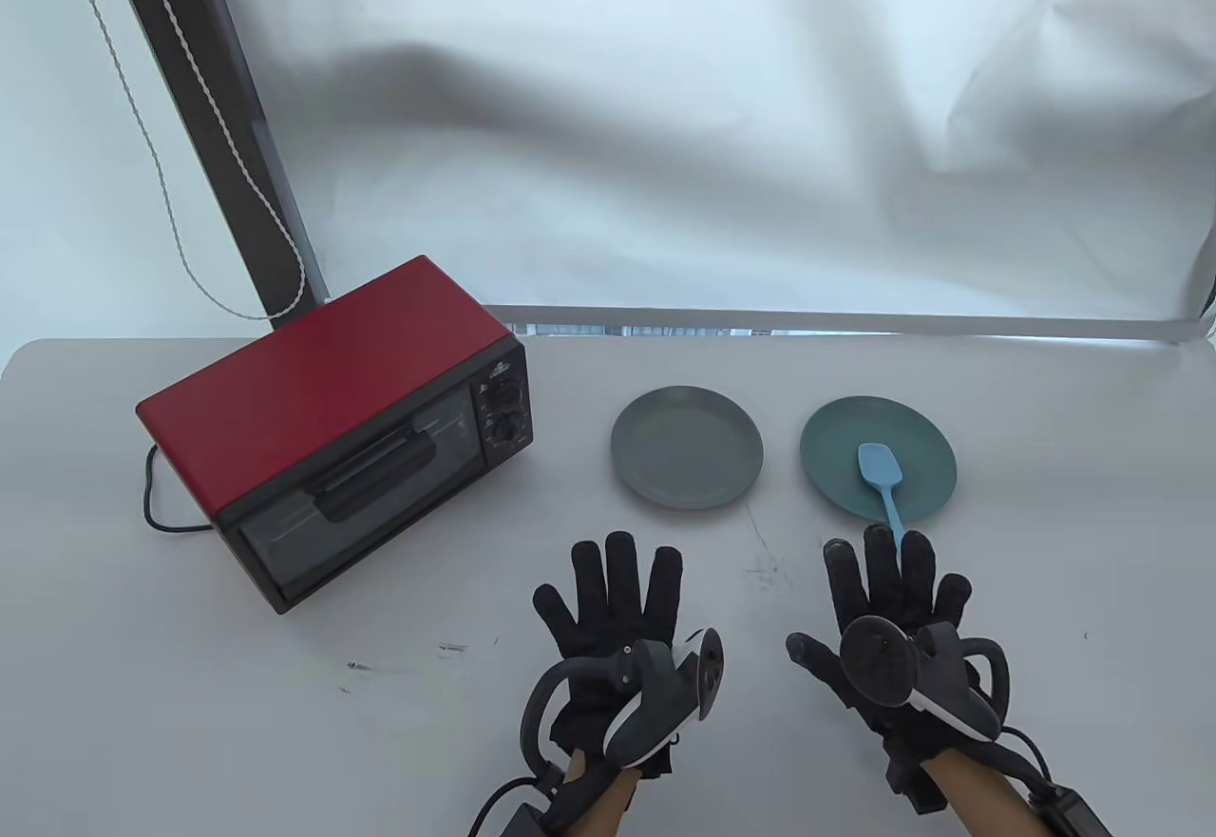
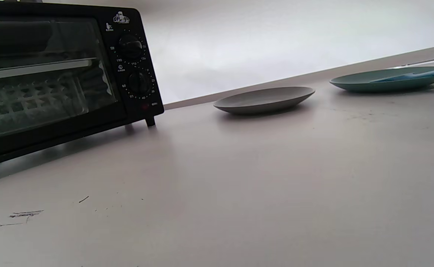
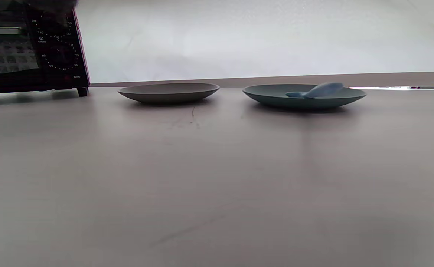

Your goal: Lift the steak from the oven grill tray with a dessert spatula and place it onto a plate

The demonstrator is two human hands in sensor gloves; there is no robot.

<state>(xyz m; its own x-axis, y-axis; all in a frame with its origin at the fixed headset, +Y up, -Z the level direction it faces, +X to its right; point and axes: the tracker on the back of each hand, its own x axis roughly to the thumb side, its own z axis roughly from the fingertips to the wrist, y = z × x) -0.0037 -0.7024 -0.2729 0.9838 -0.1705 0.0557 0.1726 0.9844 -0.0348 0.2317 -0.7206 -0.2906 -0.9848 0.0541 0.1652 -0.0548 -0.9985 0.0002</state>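
Note:
A red toaster oven (image 1: 332,428) stands at the table's left with its glass door closed; the grill tray (image 2: 27,100) shows dimly behind the glass (image 3: 5,52). No steak is visible. A grey plate (image 1: 686,447) (image 2: 264,99) (image 3: 168,92) lies mid-table. Right of it a teal plate (image 1: 845,443) (image 2: 361,83) (image 3: 272,94) carries a light blue dessert spatula (image 1: 882,476) (image 2: 413,75) (image 3: 319,90), its handle pointing toward me. My left hand (image 1: 617,604) lies flat on the table, fingers spread. My right hand (image 1: 888,595) lies flat too, its fingers over the spatula handle's end.
The oven's black power cord (image 1: 152,500) loops off its left side. A white cloth backdrop (image 1: 712,115) hangs behind the table, with a dark post (image 1: 218,124) and a beaded cord (image 1: 180,210) at the back left.

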